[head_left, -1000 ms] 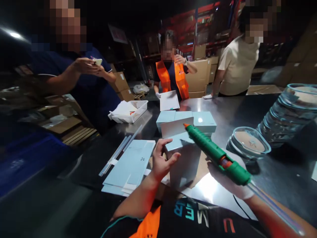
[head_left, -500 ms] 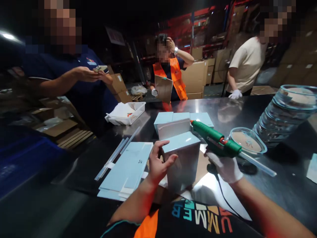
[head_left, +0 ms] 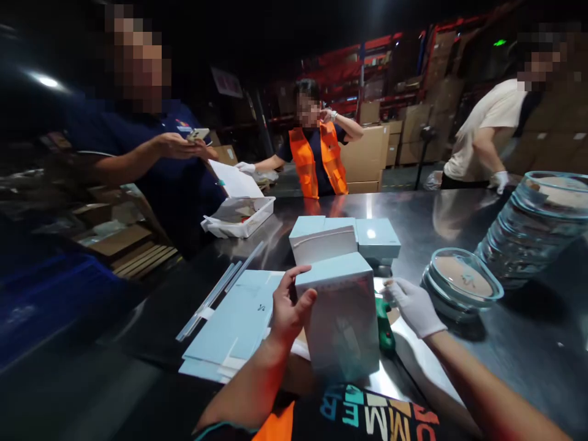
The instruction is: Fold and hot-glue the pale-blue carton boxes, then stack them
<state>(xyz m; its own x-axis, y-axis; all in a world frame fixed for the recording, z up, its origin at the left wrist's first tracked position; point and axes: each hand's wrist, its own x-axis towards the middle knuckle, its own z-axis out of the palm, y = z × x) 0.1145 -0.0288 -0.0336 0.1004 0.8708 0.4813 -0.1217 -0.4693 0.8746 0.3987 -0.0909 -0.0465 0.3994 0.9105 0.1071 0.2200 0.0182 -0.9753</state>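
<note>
My bare left hand grips the left edge of a light-blue box, thumb on the near face and fingers over the top. The box is tilted in front of me, with a raised pale flap behind it. Just right of the box is my white-gloved right hand, its fingers bent together. Below its fingertips a green glue gun shows in part; the box hides the rest. Whether the fingertips still pinch part of the gun, I cannot make out.
Light-blue flat boards and clear glue sticks lie at left. Blue boxes stand behind. Glass containers and a taller stack are at right. A co-worker's gloved hand holds a white board above a white basket.
My right hand has lowered the glue gun from above the table to beside the box. The box leans nearer me. The co-worker opposite has moved a board to the basket.
</note>
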